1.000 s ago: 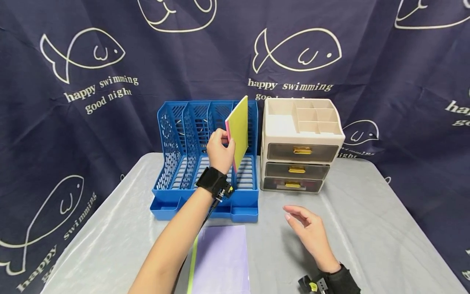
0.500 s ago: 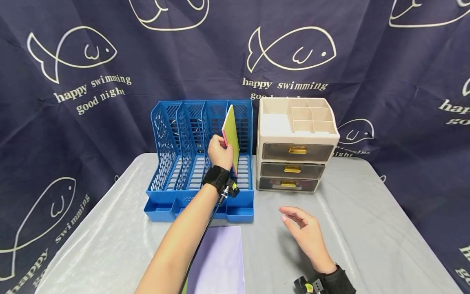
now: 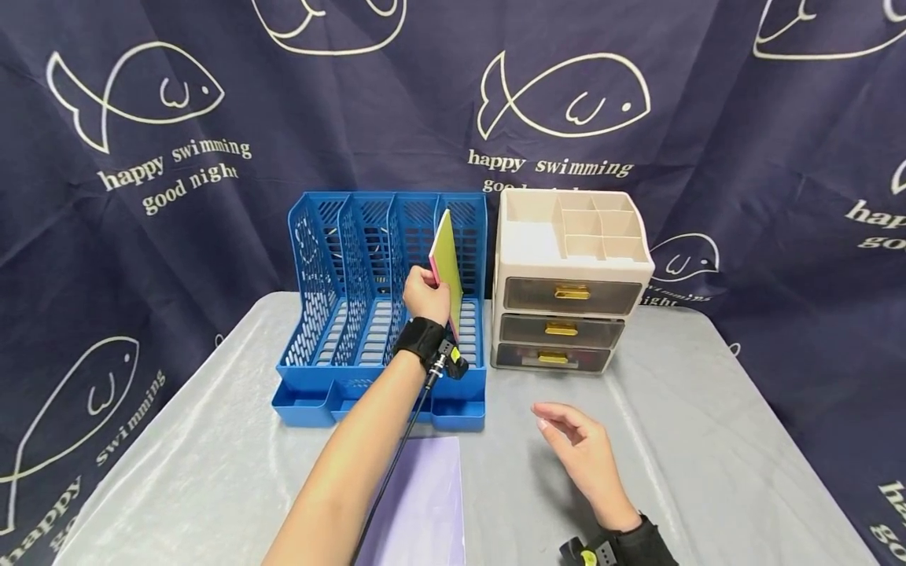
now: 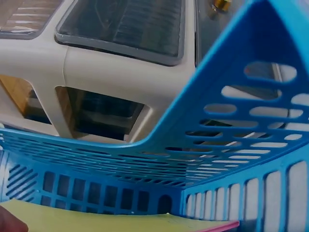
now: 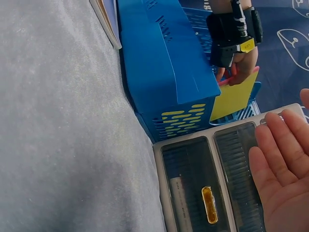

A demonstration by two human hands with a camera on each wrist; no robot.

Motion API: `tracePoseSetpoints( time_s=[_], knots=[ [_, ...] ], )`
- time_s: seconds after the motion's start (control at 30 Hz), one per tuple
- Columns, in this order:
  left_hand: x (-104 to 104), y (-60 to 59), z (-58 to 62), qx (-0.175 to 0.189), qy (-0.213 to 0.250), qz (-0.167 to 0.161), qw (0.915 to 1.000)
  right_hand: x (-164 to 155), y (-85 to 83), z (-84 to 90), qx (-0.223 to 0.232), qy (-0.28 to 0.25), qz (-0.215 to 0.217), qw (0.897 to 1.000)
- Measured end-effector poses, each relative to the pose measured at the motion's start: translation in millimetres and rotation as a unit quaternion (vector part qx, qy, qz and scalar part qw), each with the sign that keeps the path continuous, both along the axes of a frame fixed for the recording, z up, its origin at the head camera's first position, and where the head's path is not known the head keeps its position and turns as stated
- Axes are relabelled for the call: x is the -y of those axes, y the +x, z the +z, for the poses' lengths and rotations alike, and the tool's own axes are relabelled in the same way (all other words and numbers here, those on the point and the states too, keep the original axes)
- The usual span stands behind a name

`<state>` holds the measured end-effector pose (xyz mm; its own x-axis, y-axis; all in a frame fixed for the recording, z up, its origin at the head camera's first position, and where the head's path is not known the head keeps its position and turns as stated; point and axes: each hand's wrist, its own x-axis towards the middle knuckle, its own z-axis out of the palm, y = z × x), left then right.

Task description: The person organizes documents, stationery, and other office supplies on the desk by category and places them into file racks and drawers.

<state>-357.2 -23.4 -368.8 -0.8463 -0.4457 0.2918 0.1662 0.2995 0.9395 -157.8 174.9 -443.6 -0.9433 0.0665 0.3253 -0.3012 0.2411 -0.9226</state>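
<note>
Holding a thin stack of yellow and pink folders point(image 3: 447, 267) on edge, the left hand point(image 3: 425, 297) has its fingers and thumb pinched on the near long edge, with the stack standing inside the rightmost slot of the blue file rack point(image 3: 333, 314), at about twelve o'clock from the person. The folders lean slightly, top corner toward one o'clock, close to the slot's right wall; the left wrist view shows their yellow edge point(image 4: 120, 222) low between the perforated walls, though whether the bottom edge rests on the slot floor cannot be told. The right hand point(image 3: 583, 456) hovers above the grey table point(image 3: 708, 440) at about three o'clock, fingers loosely spread and holding nothing, just in front of the beige drawer unit point(image 3: 569, 283). A lilac folder point(image 3: 425, 503) lies flat on the table at six o'clock. Judging from the lean, the stack could slump sideways or fan apart if let go before it sits fully down, since thin covers have little stiffness, and a corner might snag in the wall's slots.
</note>
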Motion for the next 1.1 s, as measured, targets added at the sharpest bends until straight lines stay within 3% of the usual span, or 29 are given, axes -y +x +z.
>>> tracePoseSetpoints(
  time_s=[0.33, 0.5, 0.77, 1.1],
  knots=[
    [7, 1.8, -1.3, 0.036, 0.027, -0.029, 0.9986, 1, -0.9, 0.7, -0.011, 0.0, 0.005, 1.0],
    [11, 1.5, -2.8, 0.05, 0.012, -0.026, 0.9983, 2, -0.8, -0.6, -0.009, -0.002, 0.006, 1.0],
    [12, 3.1, -5.1, 0.047, -0.005, -0.023, 0.9986, 2, -0.9, -3.0, -0.005, -0.007, 0.009, 1.0],
    [12, 9.1, 0.7, 0.036, -0.01, -0.024, 0.999, 2, -0.1, -1.9, -0.01, -0.001, 0.009, 1.0]
  ],
)
